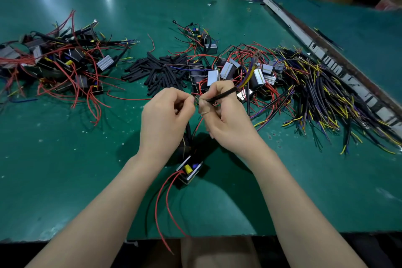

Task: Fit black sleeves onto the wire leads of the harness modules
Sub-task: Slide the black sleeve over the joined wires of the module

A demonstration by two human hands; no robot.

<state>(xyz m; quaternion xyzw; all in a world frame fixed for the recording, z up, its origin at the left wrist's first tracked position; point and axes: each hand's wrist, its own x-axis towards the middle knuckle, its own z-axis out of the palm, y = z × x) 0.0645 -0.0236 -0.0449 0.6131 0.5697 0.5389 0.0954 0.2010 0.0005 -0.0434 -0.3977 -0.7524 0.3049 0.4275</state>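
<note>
Two hands meet above the module (pixel 189 171): the right hand (pixel 226 115) pinches a black sleeve (pixel 221 95) whose long axis runs toward two o'clock, its near mouth facing the wire lead tip (pixel 196 99) pinched in the left hand (pixel 167 113) at nine o'clock.

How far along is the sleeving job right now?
Looks partly done: the pile at far left may be finished modules, though I can't confirm. In hand: the right hand holds a black-sleeved lead, the left hand pinches near its end. Left: loose black sleeves and the modules right of them.
</note>
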